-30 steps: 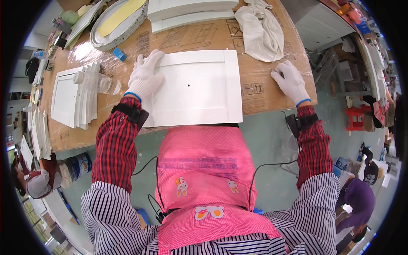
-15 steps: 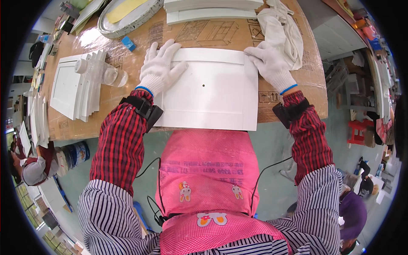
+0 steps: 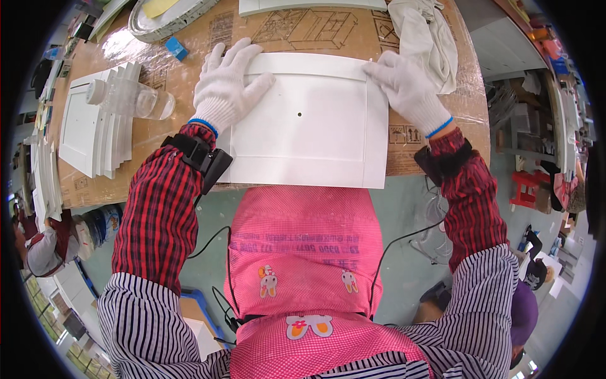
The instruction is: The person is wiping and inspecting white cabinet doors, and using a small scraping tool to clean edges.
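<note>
A white rectangular panel [image 3: 297,136] with a raised frame and a small dark hole in its middle lies on the table, its near edge overhanging toward me. My left hand [image 3: 228,85], in a white knit glove, rests at the panel's far left side with fingers spread and thumb on its face. At the far right corner, my right hand [image 3: 407,88], gloved alike, has its fingers bent together over the panel's rim; their undersides are hidden.
Left on the cardboard-covered table [image 3: 183,142] lie a stack of white panels [image 3: 88,136] and a clear bottle [image 3: 129,99]. Farther back are a blue block [image 3: 176,48], a round tub lid [image 3: 180,22] and another white panel [image 3: 309,5]. A white cloth [image 3: 429,38] lies beyond my right hand.
The view has shifted slightly, so the table things sit higher in the picture. Both hands remain at the panel's far left side and far right corner.
</note>
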A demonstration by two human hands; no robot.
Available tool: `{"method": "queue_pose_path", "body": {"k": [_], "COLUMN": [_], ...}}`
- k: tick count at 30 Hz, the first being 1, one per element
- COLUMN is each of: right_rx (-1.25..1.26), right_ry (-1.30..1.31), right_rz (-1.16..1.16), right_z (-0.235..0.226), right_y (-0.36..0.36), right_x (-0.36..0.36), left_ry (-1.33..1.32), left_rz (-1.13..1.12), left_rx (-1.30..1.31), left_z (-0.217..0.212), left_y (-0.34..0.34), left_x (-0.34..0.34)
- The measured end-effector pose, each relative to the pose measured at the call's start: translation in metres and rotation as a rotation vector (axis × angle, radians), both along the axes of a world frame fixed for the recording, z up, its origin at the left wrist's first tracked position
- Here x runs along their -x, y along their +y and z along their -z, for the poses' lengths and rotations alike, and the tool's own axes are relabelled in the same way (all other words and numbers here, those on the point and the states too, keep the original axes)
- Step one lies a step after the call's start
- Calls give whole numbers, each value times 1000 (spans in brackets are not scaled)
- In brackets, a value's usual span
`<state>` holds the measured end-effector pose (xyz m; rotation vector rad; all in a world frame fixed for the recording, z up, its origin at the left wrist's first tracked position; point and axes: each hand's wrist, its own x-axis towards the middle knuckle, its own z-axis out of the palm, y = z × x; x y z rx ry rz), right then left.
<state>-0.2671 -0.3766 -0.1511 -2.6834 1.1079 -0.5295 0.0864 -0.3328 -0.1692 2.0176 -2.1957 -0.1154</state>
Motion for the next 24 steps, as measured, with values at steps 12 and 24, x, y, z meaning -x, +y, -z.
{"method": "queue_pose_path", "body": {"k": [12,24], "right_rx": [-73,17], "right_ry": [-64,-98], "right_rz": [163,168], "right_z": [-5,-1], "right_y": [10,-7], "right_x": [-1,-5], "left_ry": [9,47], "left_rz": [-10,7], "left_rx": [11,64], "left_z": [-2,2], "left_y": [-1,1], "left_x": [2,-1]}}
